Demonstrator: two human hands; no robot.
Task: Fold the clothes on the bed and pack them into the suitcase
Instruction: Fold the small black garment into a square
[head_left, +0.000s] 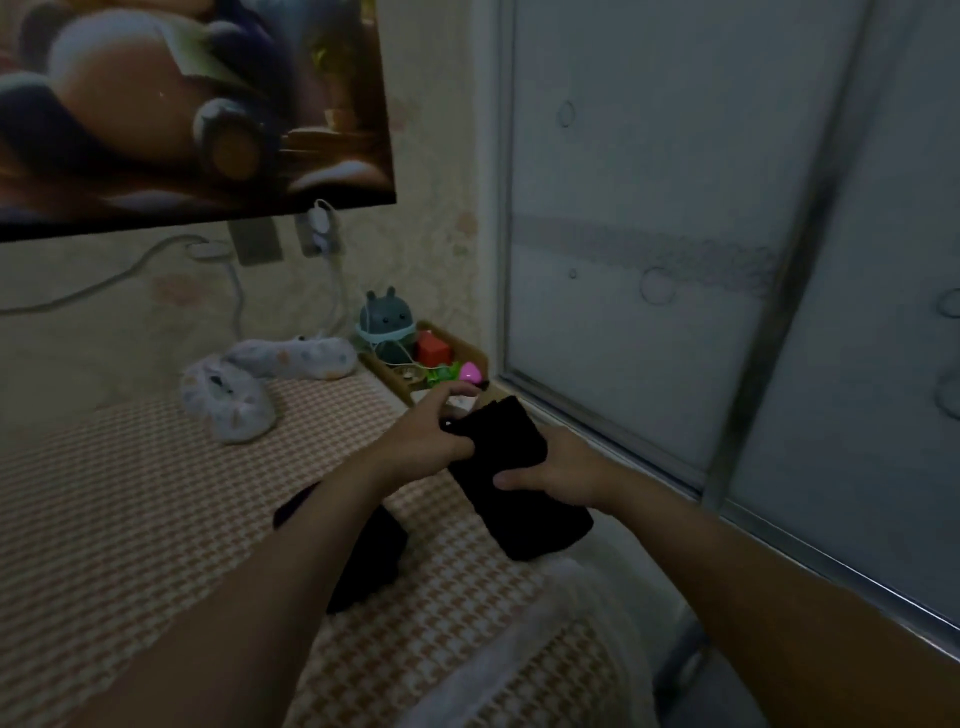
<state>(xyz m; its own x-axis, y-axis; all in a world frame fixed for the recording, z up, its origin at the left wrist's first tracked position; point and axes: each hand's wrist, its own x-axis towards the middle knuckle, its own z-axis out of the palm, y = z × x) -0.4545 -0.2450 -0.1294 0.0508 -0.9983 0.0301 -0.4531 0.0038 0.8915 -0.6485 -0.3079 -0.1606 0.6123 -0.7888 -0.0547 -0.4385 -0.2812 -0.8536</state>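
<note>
Dim bedroom on my feed. A frosted sliding door (649, 208) with a metal frame runs along the right side of the bed. The bed (130, 519) fills the lower left and has a tan-and-white houndstooth cover.

- Large blurred poster (182, 104) on the wall above the head of the bed. White cables hang below it, down toward the bed.
- Pale fuzzy cloth (545, 649) lies on the bed's near right corner.
- Folded black garment (519, 493), the task piece, is held just above the bed's right edge, near the door, long side running away from me.
- Second black garment (369, 551) lies flat on the bed, partly under my view of the left forearm.
- Pale spotted bundle (234, 400) sits on the bed's far end, against the wall.
- Wooden tray (379, 364) stands off the bed's far right corner. It holds a teal eared figure (387, 325), a red block (434, 349) and a pink piece (470, 371).
- Left hand (421, 436): fingers curled over the garment's far left edge, gripping it, forefinger stretched out toward the tray.
- Right hand (561, 473): thumb pressed on top of the garment's middle, the other fingers hidden beneath it, clamping the cloth.
</note>
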